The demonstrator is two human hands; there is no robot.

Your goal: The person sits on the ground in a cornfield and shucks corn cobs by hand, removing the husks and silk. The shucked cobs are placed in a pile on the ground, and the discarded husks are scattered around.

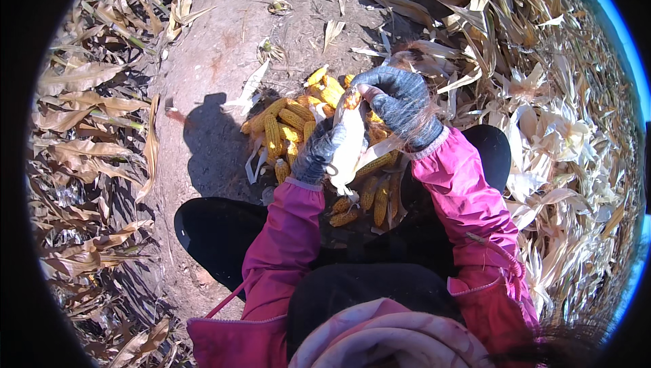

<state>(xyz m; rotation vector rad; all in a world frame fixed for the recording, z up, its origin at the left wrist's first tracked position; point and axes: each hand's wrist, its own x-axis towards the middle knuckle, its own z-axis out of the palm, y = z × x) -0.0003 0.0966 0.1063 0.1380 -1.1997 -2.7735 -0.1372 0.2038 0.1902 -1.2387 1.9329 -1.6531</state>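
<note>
An ear of corn (350, 149) in pale husk is held over the ground between my hands. Its tip, at the top, is bare and shows orange-yellow kernels. My left hand (318, 152), in a grey knit glove, grips the husked ear along its side. At the tip, my right hand (399, 101) in a matching glove has bare thumb and fingertips closed on the husk's upper edge. Brown corn silk (424, 114) clings to the right glove. Beneath both hands lies a pile of husked yellow corn ears (290, 119), partly hidden by them.
Stripped pale husks (549, 144) heap up on the right beside my knee. Dry corn stalks and leaves (86, 114) cover the left side. Bare packed soil (208, 48) runs between. My dark-clad knees (218, 241) flank the corn pile.
</note>
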